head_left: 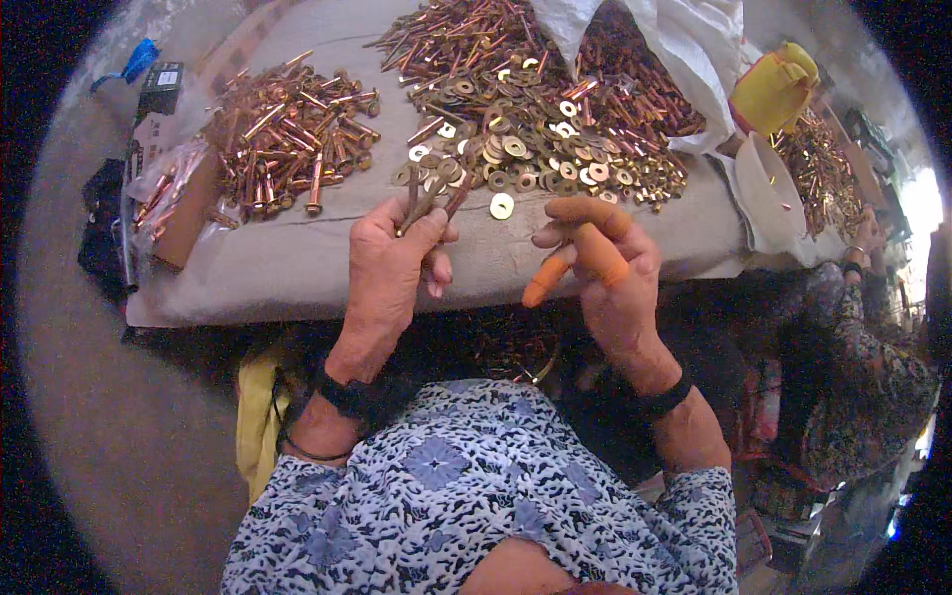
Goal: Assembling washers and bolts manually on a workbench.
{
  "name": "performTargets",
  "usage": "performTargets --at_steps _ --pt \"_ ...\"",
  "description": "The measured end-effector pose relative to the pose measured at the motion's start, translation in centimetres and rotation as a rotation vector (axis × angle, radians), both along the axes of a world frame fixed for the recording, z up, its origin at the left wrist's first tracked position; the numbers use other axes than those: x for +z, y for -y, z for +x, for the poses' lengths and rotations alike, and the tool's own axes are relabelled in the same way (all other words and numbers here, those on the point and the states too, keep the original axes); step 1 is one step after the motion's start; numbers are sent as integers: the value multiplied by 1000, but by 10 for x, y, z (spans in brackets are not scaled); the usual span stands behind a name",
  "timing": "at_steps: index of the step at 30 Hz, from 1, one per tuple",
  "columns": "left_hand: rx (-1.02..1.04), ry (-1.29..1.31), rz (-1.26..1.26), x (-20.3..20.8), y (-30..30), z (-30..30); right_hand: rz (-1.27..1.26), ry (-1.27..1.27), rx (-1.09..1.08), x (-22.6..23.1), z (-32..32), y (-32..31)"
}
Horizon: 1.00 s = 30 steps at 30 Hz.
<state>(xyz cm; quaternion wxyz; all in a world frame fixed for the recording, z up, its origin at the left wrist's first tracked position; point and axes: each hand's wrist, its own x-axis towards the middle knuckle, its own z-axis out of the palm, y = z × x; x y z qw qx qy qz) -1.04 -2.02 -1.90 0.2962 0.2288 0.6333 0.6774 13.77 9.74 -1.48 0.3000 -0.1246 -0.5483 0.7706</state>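
Note:
My left hand point(389, 263) is closed around several thin, dull brass-coloured bolts point(432, 193), their shafts sticking up past the thumb. To its right, my right hand point(617, 260) hovers at the table's near edge, orange covers on some of its fingers. Those fingers are bent and spread apart, and I see nothing between them. A single washer point(502, 206) lies on the cloth just beyond the hands. Behind it spreads a pile of flat washers point(516, 149), running into a heap of long coppery bolts point(476, 40).
Another bolt heap point(297, 139) sits at the left, beside a cardboard box point(186, 213) with bagged bolts. White sacking point(694, 69) wraps bolts at the back right. Past a white scoop-like container point(766, 178) and a yellow bag point(773, 89), another person's hand point(869, 230) reaches toward more bolts.

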Motion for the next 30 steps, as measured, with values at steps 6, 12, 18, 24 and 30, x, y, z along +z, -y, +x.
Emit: performTargets --at_steps 6,12,18,24,30 --pt "-112 26 13 0 3 5 168 115 -92 -4 -8 -3" --pt "-220 -6 -26 -1 6 8 357 74 -134 -15 -19 -2" --pt "-262 20 -57 -2 6 11 476 317 -137 -8 -19 -10" --pt "-271 46 -31 -4 6 10 584 123 -222 -21 -24 -13" --pt "-319 -12 -146 -1 9 11 528 519 -181 -13 -20 -12"
